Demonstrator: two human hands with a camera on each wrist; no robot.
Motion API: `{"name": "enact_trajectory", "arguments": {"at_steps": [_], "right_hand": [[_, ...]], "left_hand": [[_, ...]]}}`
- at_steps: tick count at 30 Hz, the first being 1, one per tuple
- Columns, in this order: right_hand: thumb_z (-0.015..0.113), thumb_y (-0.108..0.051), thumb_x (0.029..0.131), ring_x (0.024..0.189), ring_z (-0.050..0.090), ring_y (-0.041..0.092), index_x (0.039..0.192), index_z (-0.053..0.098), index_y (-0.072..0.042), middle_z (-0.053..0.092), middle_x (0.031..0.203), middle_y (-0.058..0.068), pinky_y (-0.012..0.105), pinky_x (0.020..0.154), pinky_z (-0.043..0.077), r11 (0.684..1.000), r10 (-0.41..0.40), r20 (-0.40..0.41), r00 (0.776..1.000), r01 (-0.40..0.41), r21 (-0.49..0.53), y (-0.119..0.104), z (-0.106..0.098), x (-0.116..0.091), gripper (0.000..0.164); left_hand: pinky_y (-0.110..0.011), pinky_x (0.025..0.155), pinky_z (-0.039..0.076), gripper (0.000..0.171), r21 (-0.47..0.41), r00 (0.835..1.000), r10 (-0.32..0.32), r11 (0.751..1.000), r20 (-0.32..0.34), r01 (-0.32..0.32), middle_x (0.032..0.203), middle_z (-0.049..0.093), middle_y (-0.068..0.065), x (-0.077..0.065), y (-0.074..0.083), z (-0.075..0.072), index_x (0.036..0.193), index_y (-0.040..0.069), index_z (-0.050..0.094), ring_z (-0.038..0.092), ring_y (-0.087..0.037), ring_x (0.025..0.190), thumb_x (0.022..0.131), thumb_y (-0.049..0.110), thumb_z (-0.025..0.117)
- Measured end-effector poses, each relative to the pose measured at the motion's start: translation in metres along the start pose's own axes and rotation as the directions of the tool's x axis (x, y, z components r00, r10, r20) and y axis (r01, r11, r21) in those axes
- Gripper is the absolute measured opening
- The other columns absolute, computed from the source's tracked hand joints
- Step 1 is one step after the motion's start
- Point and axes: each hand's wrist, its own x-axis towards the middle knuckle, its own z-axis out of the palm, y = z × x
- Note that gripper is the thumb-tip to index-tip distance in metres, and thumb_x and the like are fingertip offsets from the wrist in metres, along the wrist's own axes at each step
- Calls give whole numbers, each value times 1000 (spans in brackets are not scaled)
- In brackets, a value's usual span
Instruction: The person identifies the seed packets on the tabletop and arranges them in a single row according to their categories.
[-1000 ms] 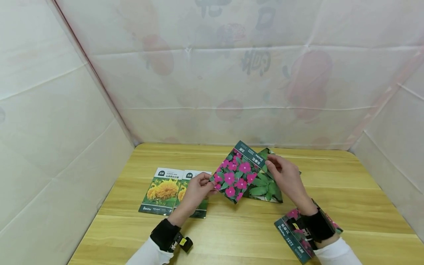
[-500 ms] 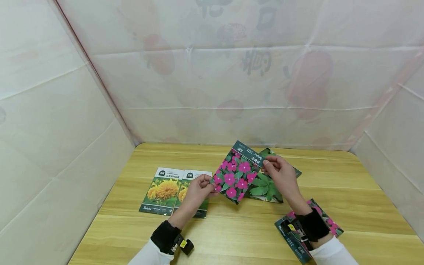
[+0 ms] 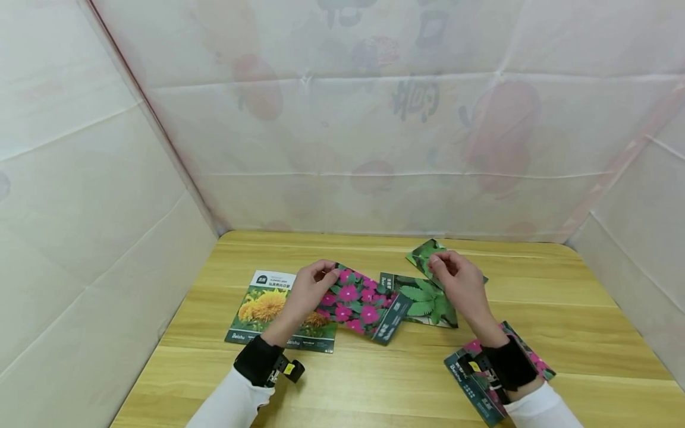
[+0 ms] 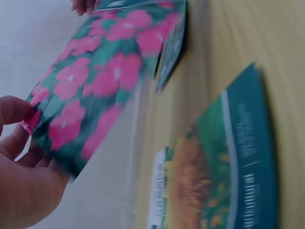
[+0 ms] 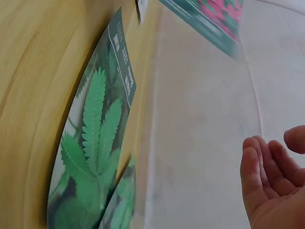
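Note:
My left hand [image 3: 307, 291] pinches a seed packet with pink flowers [image 3: 350, 300] by one corner, raised above the table and tilted, its dark header toward the right. In the left wrist view the thumb and fingers grip that packet's edge. My right hand [image 3: 464, 285] holds nothing; its fingers are loosely bent, apart from the pink packet. Below it lie a green leaf seed packet [image 3: 423, 297] and another green packet [image 3: 423, 255], partly hidden by the hand. Beneath my left hand and forearm are two yellow flower seed packets [image 3: 262, 303], partly covered.
More pink flower packets [image 3: 471, 392] lie at the front right under my right wrist, partly hidden by the wrist camera. The wooden table [image 3: 364, 380] ends at a pale fabric wall [image 3: 321, 202] behind, with side walls left and right.
The right hand has let go of the pink packet and stays near the green packets. My left hand has shifted up-left, turning the packet so its header swings from the top to the lower right.

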Motion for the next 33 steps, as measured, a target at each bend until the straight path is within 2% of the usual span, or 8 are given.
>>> {"name": "enact_trajectory", "arguments": {"at_steps": [3, 5, 6, 10, 12, 15, 24, 33], "right_hand": [[64, -25, 106, 86, 66, 20, 118, 73, -4, 73, 100, 9, 22, 69, 53, 995, -50, 28, 998, 52, -88, -20, 6, -3, 26], [62, -29, 107, 87, 66, 13, 123, 74, -14, 74, 102, 2, 20, 70, 53, 979, -105, 69, 992, 116, -168, 3, 16, -3, 25], [62, -30, 107, 86, 67, 15, 124, 73, -13, 74, 103, 3, 23, 70, 55, 974, -106, 107, 989, 125, -189, -2, 19, -4, 26], [61, -34, 107, 90, 67, 15, 127, 72, -16, 73, 107, 1, 27, 74, 56, 971, -136, 237, 962, 177, -161, -4, 32, -11, 29], [63, -29, 106, 88, 67, 16, 123, 74, -7, 74, 105, 5, 29, 73, 57, 980, -87, 291, 953, 134, -145, -43, 33, -16, 30], [66, -25, 104, 81, 65, 8, 118, 77, -9, 75, 100, -1, 25, 68, 55, 978, -44, 326, 944, 107, -180, -55, 39, -17, 24], [68, -20, 103, 66, 52, 7, 109, 78, -12, 68, 84, -9, 25, 56, 46, 980, 10, 350, 937, 61, -191, -58, 45, -18, 14], [62, -22, 107, 65, 48, 11, 112, 73, -10, 62, 82, -3, 26, 59, 41, 988, 62, 286, 956, -17, -156, -51, 39, -21, 17]], "left_hand": [[-32, 75, 45, 22, 52, 999, 22, 998, 36, -23, 104, 67, -6, 3, 6, 0, 122, 7, 72, 56, -21, 87, 108, 20, 61], [-31, 72, 44, 24, 75, 997, 44, 996, 66, -49, 103, 67, -5, 5, 10, 1, 124, 6, 71, 55, -20, 86, 107, 19, 61], [-30, 71, 44, 24, 84, 995, 57, 994, 83, -64, 103, 68, -5, 6, 11, 2, 125, 6, 71, 56, -20, 86, 107, 18, 60], [-29, 69, 46, 24, 136, 988, 94, 985, 119, -110, 104, 70, -4, 8, 17, 8, 127, 5, 71, 59, -18, 86, 107, 15, 61], [-30, 70, 50, 24, 153, 987, 96, 981, 131, -116, 106, 71, -4, 9, 20, 12, 126, 6, 71, 61, -17, 88, 107, 15, 61], [-30, 71, 51, 22, 173, 986, 95, 978, 139, -118, 106, 71, -3, 9, 24, 15, 125, 8, 72, 62, -16, 89, 107, 15, 61], [-34, 78, 58, 20, 166, 985, 105, 978, 137, -127, 107, 72, -2, 10, 27, 20, 122, 10, 74, 66, -17, 92, 105, 18, 64], [-42, 112, 46, 41, -14, 997, 71, 997, 33, -71, 144, 56, -9, 3, 13, 15, 144, 11, 57, 50, -28, 137, 106, 26, 64]]}}
